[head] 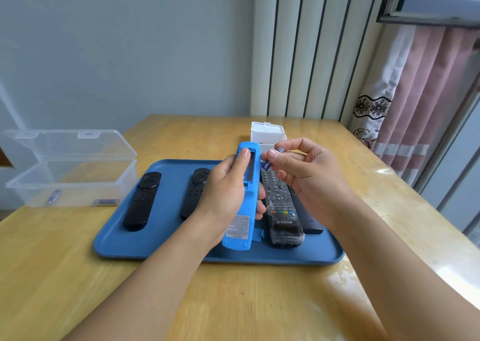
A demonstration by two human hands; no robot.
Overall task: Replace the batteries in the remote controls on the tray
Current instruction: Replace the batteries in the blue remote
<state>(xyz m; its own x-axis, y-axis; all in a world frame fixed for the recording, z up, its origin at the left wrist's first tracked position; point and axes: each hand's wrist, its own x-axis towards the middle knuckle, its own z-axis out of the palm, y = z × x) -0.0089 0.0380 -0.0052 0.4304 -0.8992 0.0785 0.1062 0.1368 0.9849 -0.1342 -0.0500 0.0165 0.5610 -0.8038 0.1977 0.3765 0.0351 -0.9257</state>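
Wooden table (78,275) is filling the lower frame beneath a pale wall and striped curtains, carrying a blue tray (166,247) at centre where the remotes are lying in a row, faces up, likely for easy reach. At centre left, a clear lidded box (70,182) is sitting open with purple batteries on its floor, apparently the spent ones. Behind the tray, a white box (267,132) is standing open. Above the tray, the left hand (223,195) is wrapping its fingers round the blue-sleeved remote (242,197), turning its open battery bay upward. Just right of it, the right hand (306,177) is pinching a small battery (267,166) between thumb and fingertips, seemingly lining it up for the bay.
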